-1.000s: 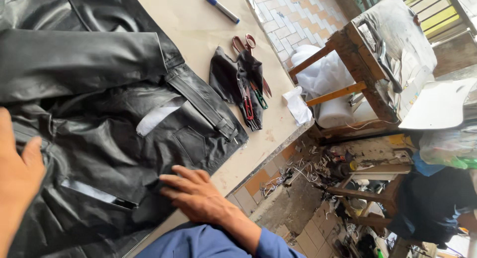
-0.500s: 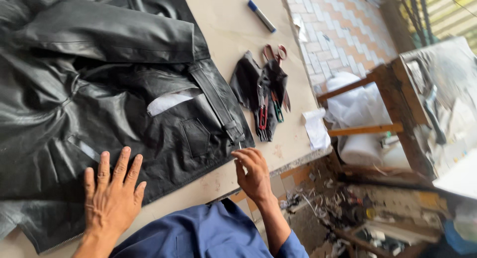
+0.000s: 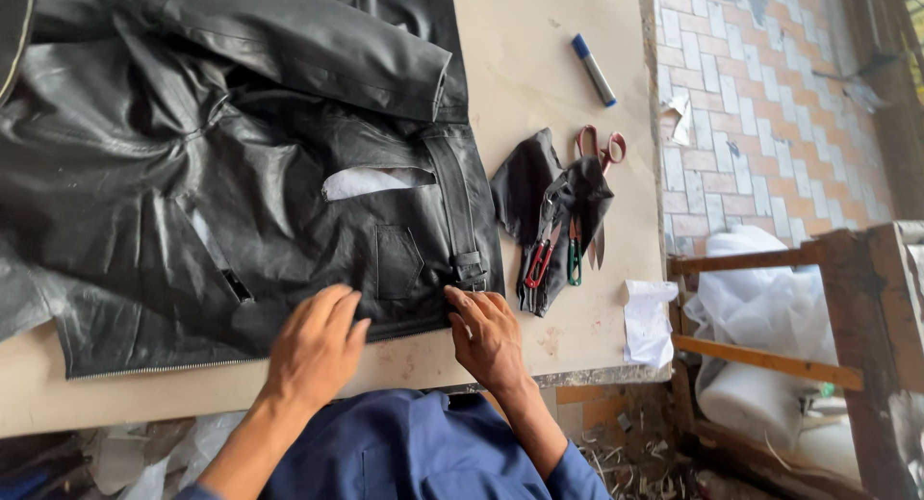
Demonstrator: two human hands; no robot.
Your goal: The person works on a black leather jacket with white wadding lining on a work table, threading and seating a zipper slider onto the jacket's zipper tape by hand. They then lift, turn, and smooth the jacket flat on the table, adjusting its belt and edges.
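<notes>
1. Count, as I read it from the head view: one black leather jacket (image 3: 241,173) spread over the pale worktable (image 3: 539,67); one blue-capped marker (image 3: 594,70); one pair of red-handled scissors (image 3: 599,173); two small thread snips, one red (image 3: 539,255) and one green (image 3: 574,255); one loose scrap of black leather (image 3: 529,182); one white paper slip (image 3: 647,322); two hands, both the person's own.
2. Position of the jacket: it covers the table from its far left end to roughly its middle. All tools lie just right of the jacket's hem band, on or against the leather scrap. The marker lies well beyond them, further up the table. The paper slip hangs at the table's near edge, right of the tools.
3. Left hand (image 3: 316,351): open and flat, fingers together and extended, palm down on the jacket's lower edge, just below a small sewn pocket patch (image 3: 397,261). It grips nothing; it presses only.
4. Right hand (image 3: 491,336): half curled, fingertips (image 3: 460,300) touching the jacket's corner at the buckle (image 3: 470,267) on the hem band. I cannot tell whether it pinches the leather or merely rests on it.
5. Pose: both forearms come up from the near table edge, blue sleeves (image 3: 414,457) showing, wrists angled inward so the hands converge on the jacket's near edge. Left hand sits left of the buckle, right hand at it.
6. A pale lining patch (image 3: 371,182) shows through a slit in the jacket, above the pocket patch.
</notes>
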